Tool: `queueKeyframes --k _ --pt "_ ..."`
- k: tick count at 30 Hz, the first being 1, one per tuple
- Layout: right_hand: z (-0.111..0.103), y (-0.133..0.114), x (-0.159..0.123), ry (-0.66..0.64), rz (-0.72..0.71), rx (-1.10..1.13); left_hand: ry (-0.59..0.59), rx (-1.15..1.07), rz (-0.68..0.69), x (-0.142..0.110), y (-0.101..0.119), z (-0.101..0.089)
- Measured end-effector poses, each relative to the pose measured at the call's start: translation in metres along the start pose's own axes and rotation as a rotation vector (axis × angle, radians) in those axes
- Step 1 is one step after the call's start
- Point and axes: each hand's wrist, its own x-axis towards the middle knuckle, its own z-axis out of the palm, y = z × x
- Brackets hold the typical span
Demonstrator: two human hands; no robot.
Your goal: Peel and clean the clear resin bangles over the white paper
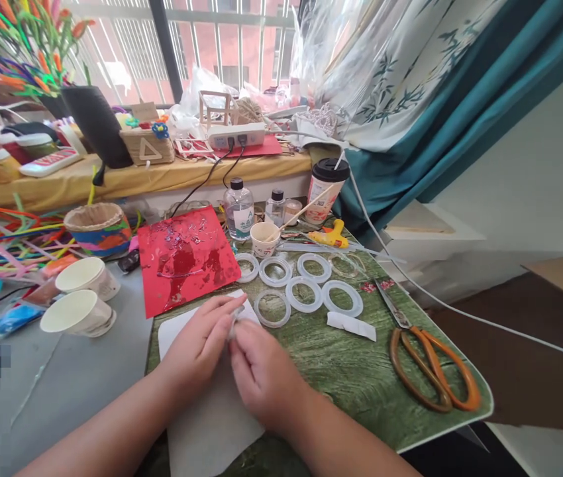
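My left hand [199,341] and my right hand [261,374] meet above a white sheet [212,427], both pinching a small whitish translucent piece [234,326] between their fingers. The sheet lies on a green wood-print mat [341,358]. Several clear round rings, perhaps silicone moulds, lie just beyond my fingers; the nearest [272,309] is a short reach from my right hand. A strip of white paper [351,325] lies to the right. Orange-handled scissors [433,371] rest near the mat's right edge, apart from both hands.
A red sheet with dried glue [185,262] lies to the left of the rings. Behind stand a yellow glue gun [331,235], a lidded paper cup [324,189] and small bottles [238,209]. White paper cups [80,311] and colourful pipe cleaners [8,242] lie on the left.
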Motion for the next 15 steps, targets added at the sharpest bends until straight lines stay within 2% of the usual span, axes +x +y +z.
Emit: queueKeyframes --k 1,2,4,5,7,11,13,15 --pt "0.000 0.000 -0.001 -0.015 -0.050 -0.034 0.043 -0.020 -0.010 0.000 0.000 0.000" --pt "0.000 0.001 -0.001 -0.007 -0.039 -0.026 0.084 -0.038 -0.004 -0.001 0.000 0.000" --pt "-0.001 0.005 0.001 0.076 0.120 0.060 0.130 -0.046 0.037 -0.003 0.000 0.001" --pt "-0.002 0.007 0.002 0.114 0.212 0.112 0.122 -0.031 0.066 -0.003 0.001 0.001" --pt "-0.004 0.010 0.004 0.133 0.248 0.129 0.063 0.019 0.108 -0.003 0.002 0.001" --pt "-0.004 0.006 0.001 0.088 0.006 -0.073 -0.026 0.035 0.124 -0.002 0.004 0.001" --pt "-0.004 0.001 -0.001 0.065 -0.048 -0.085 -0.027 -0.017 0.104 -0.003 0.004 0.000" --pt "-0.003 -0.002 -0.003 0.031 -0.080 -0.058 -0.005 -0.090 0.028 -0.003 0.005 0.000"
